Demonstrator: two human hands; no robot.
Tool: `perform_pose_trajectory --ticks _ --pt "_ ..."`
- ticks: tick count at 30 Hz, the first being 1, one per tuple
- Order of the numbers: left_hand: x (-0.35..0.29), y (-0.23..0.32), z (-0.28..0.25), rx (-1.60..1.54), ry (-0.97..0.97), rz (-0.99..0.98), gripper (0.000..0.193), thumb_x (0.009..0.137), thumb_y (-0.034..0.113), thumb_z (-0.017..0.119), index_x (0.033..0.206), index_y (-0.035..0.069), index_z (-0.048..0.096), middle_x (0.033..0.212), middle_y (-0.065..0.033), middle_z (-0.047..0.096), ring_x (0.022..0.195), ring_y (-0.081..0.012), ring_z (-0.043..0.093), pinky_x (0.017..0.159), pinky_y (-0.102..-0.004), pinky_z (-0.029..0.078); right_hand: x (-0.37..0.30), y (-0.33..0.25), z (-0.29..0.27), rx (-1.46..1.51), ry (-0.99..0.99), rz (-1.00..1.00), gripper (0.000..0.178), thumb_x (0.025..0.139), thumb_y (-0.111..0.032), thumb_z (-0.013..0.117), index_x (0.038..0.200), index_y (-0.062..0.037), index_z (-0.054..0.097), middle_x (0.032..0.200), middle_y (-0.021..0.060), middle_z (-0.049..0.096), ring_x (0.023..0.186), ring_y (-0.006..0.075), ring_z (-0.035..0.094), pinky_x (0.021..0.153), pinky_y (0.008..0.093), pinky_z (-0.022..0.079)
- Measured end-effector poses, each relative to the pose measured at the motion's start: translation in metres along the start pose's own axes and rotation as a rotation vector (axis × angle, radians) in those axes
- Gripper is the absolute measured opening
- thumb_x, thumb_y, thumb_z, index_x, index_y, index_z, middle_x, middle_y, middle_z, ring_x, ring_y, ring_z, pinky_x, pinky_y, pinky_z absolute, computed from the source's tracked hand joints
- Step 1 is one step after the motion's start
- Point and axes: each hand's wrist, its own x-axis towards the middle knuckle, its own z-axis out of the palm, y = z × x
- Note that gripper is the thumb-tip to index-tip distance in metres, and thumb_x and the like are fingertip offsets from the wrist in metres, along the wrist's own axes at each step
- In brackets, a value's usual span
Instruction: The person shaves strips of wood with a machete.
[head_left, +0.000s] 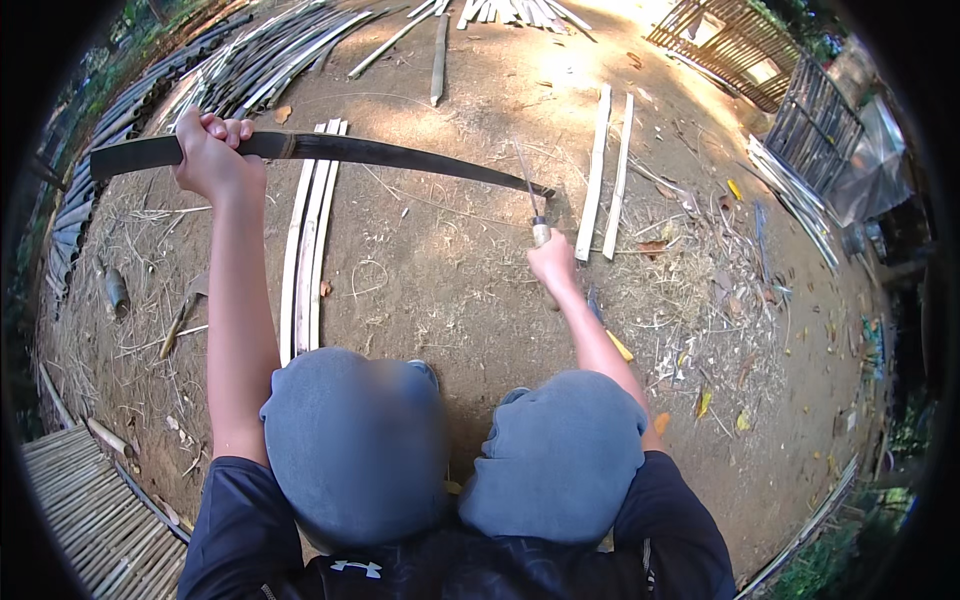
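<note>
The left hand (214, 158), upper left of the frame, is clamped around a long dark strip (390, 154) near its wide end, the fingers curled over the edge. The strip stretches across the upper part of the frame and narrows to a tip just above center. The right hand (553, 260), right of center, is closed on the handle of a knife (541, 232), whose thin blade points up and crosses the view of the strip close to that tip; whether they touch, I cannot tell.

A dark bottle (118, 293) lies on the dirt ground (440, 270) at the left; what it holds is too small to make out. Below and right of it is a wooden-handled tool (178, 328). Three pale strips (308, 250) lie side by side left of center, and two more pale slats (596, 170) lie right of the knife. A heap of dark poles (125, 115) fills the upper left, and a yellow-handled tool (618, 345) shows beside the right forearm.
</note>
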Motion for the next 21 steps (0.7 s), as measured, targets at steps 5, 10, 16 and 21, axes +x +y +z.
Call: perform_pose_trajectory --ticks 5,10,16,21 --pt "-0.006 0.005 0.0 -0.027 -0.09 -0.027 0.028 0.093 0.014 0.061 0.07 0.01 0.046 0.054 0.0025 0.039 0.043 -0.0104 0.036 0.048 -0.0316 0.035 -0.046 -0.017 -0.013 0.092 0.032 -0.172 0.02 0.079 -0.014 0.067 0.098 -0.0057 0.063 0.091 0.0215 0.071 0.091 0.0405 0.069 0.078 0.0487 0.053" --pt "-0.017 0.009 0.008 -0.035 -0.301 -0.1 0.034 0.097 0.022 0.058 0.066 0.016 0.046 0.049 0.0048 0.034 0.039 -0.0094 0.032 0.045 -0.0293 0.034 -0.049 -0.058 -0.067 0.134 -0.155 -0.26 0.023 0.078 -0.014 0.068 0.097 -0.0033 0.062 0.084 0.0188 0.068 0.081 0.0367 0.068 0.073 0.0455 0.052" --pt "-0.029 0.014 0.012 -0.059 -0.425 -0.079 0.034 0.096 0.02 0.056 0.064 0.014 0.045 0.047 0.0017 0.037 0.034 -0.0121 0.035 0.039 -0.0315 0.037 -0.123 -0.143 -0.139 0.188 -0.416 -0.447 0.019 0.079 -0.01 0.067 0.089 -0.002 0.053 0.07 0.003 0.055 0.06 0.0145 0.055 0.057 0.0337 0.046" --pt "-0.055 0.019 0.025 -0.059 -0.407 0.033 0.034 0.095 0.015 0.058 0.064 0.009 0.045 0.045 -0.0034 0.042 0.033 -0.0143 0.044 0.035 -0.0325 0.044 -0.15 -0.153 -0.167 0.204 -0.418 -0.48 0.021 0.08 -0.009 0.067 0.096 -0.0008 0.057 0.07 0.0037 0.057 0.06 0.0142 0.055 0.058 0.0327 0.045"
